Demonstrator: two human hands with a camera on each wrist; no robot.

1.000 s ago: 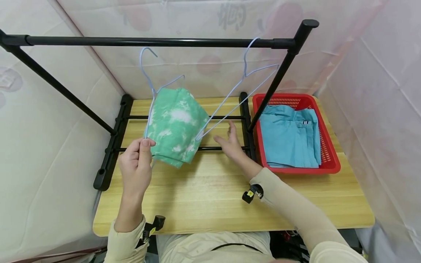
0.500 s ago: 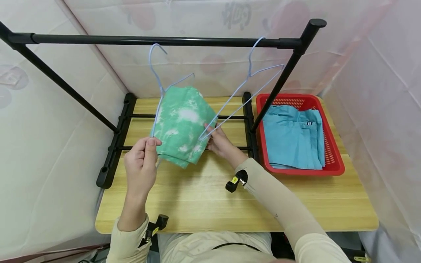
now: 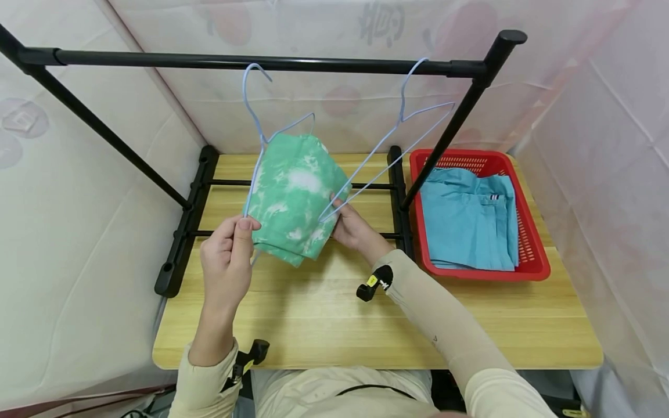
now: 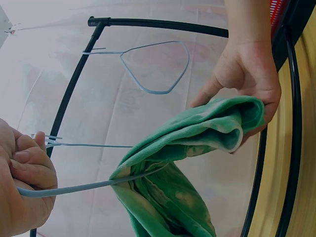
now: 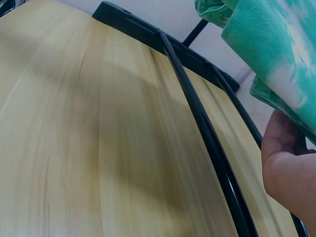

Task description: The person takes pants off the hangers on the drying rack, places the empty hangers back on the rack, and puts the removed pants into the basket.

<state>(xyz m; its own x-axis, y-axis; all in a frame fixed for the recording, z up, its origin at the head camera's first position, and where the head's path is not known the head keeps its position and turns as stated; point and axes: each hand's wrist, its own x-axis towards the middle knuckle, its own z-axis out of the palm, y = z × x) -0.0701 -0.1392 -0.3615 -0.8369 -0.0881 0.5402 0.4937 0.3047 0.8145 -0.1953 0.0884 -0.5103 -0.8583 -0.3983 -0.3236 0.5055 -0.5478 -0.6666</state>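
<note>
A pale wooden surface with long grain lines is filling the lower middle of the head view, and pale, creased sheeting is enclosing it on three sides, faint pinkish discs showing on the back panel. One black tubular rack is standing on it, its round bar crossing the top of the frame and its two feet resting on the wood.

Two thin light-blue wire hangers are showing. One bare hanger is hanging from the bar at upper right; the other, the held hanger, is tilting just left of centre.

One green-and-white tie-dyed garment, soft and folded, is draping over the held hanger's wire in mid-frame. The left hand is pinching that hanger's wire end between curled fingers and thumb. The right hand is gripping the garment's right edge, its fingers partly hidden by the cloth.

At the right, one red plastic basket with perforated sides is holding folded blue cloth. Two small black wrist cameras are sitting at the beige sleeves, one on each.
</note>
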